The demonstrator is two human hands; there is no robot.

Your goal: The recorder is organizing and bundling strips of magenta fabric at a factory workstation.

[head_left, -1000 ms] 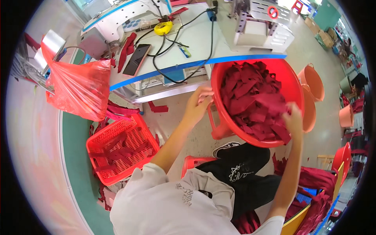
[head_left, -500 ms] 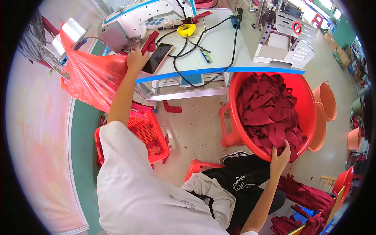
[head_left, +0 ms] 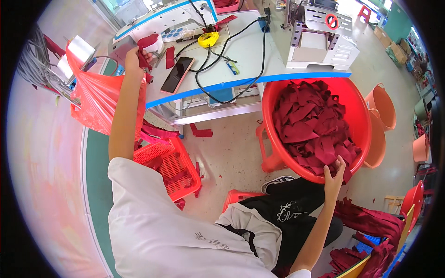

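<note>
My left hand (head_left: pixel 133 61) is at the far left end of the sewing table, its fingers closed round a dark red fabric piece (head_left: pixel 148 41). A hanging red plastic bag (head_left: pixel 99 95) is beside that forearm. Just right of this hand, a small dark red strip (head_left: pixel 170 57) lies on the table, near a phone (head_left: pixel 177 75). My right hand (head_left: pixel 333 180) rests at the near rim of a large red basin (head_left: pixel 359 116), thumb and fingers apart, fingertips against the heaped dark red fabric pieces (head_left: pixel 308 120).
A white sewing machine (head_left: pixel 160 21) stands at the back of the table (head_left: pixel 252 60), with a yellow tape measure (head_left: pixel 208 40) and black cables. Another machine (head_left: pixel 320 41) is to the right. A red basket (head_left: pixel 174 171) sits on the floor; more fabric (head_left: pixel 371 222) hangs lower right.
My left hand has moved left, away from the phone, and a fabric piece shows raised in its fingers. The strip is now apart from the hand. My right hand stays at the basin.
</note>
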